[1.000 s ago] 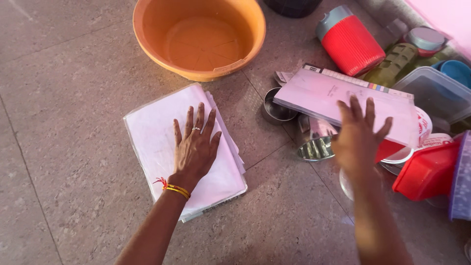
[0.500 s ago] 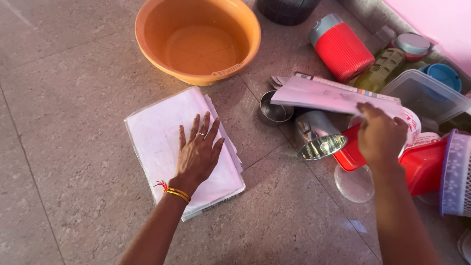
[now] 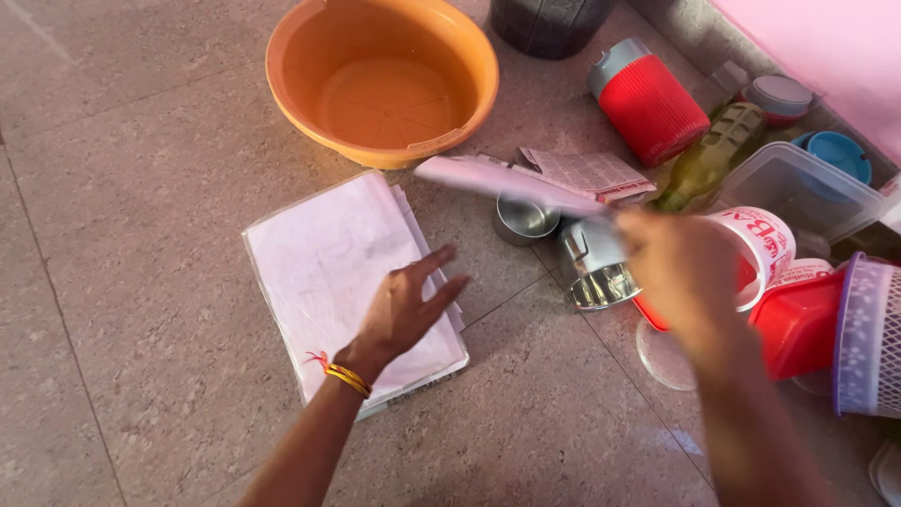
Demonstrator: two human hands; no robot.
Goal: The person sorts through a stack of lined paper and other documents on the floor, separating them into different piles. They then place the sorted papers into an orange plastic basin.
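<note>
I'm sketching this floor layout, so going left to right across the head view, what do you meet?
Stack of papers → left hand → small steel bowl → steel tumbler on its side → right hand, holding a folded paper → red plastic container → lilac perforated basket.

Centre frame: right hand (image 3: 680, 268) grips folded paper (image 3: 507, 183); left hand (image 3: 408, 305) hovers over paper stack (image 3: 324, 263); orange basin (image 3: 380, 75) above.

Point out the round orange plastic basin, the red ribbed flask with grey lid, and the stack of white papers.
Orange plastic basin (image 3: 286, 66), head view, left rim.
Red ribbed flask (image 3: 652, 108), head view, ribbed body.
Stack of white papers (image 3: 319, 253), head view, top sheet.
</note>
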